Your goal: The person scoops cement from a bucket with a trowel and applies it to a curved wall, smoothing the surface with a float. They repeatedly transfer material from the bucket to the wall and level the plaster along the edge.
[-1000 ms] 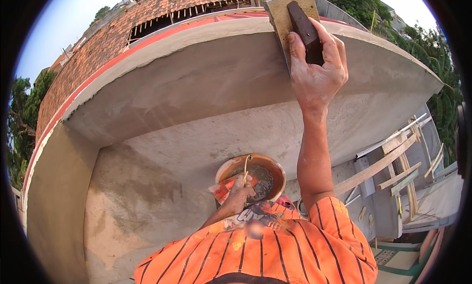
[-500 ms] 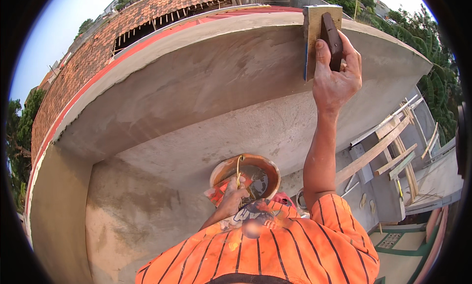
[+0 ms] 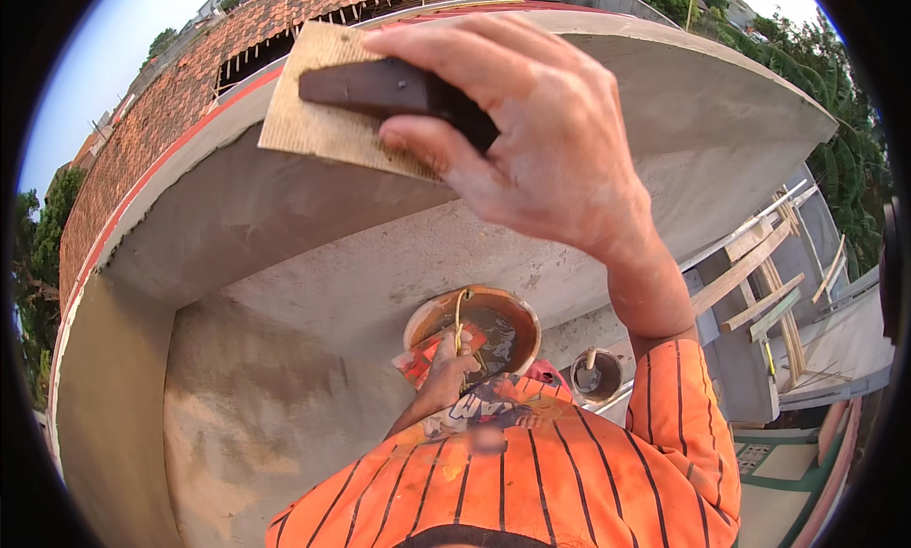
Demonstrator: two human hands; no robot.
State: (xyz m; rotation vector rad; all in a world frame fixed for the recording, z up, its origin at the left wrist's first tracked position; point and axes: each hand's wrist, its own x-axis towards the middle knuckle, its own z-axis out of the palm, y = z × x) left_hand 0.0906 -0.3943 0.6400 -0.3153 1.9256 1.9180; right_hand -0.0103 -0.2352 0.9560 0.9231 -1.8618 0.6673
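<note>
**Float raised at the curved plaster ledge**

The right hand [image 3: 541,140] is clamped around the dark handle of a wooden plastering float [image 3: 332,107], fingers wrapped over the top and thumb tucked beneath. The float's worn tan board sits at about eleven o'clock in the head view, held close to the camera and in front of the grey rendered ledge [image 3: 285,206]; whether the board touches the plaster cannot be told from here.

The left hand [image 3: 446,372], near six o'clock and far lower, is closed on the thin wire bail of a round orange-brown bucket [image 3: 472,330], which holds wet grey mortar. A smaller pail [image 3: 596,375] stands just beside it at about five o'clock. Timber battens [image 3: 759,282] lean at three o'clock, and a clay-tiled roof [image 3: 190,83] rises past the ledge at eleven.

By my judgement the step in hand is smoothing the ledge's render with the float. The next move seems to call for laying the board flat against the curve and following its bend with even pressure, while the bucket stays steady below.
</note>
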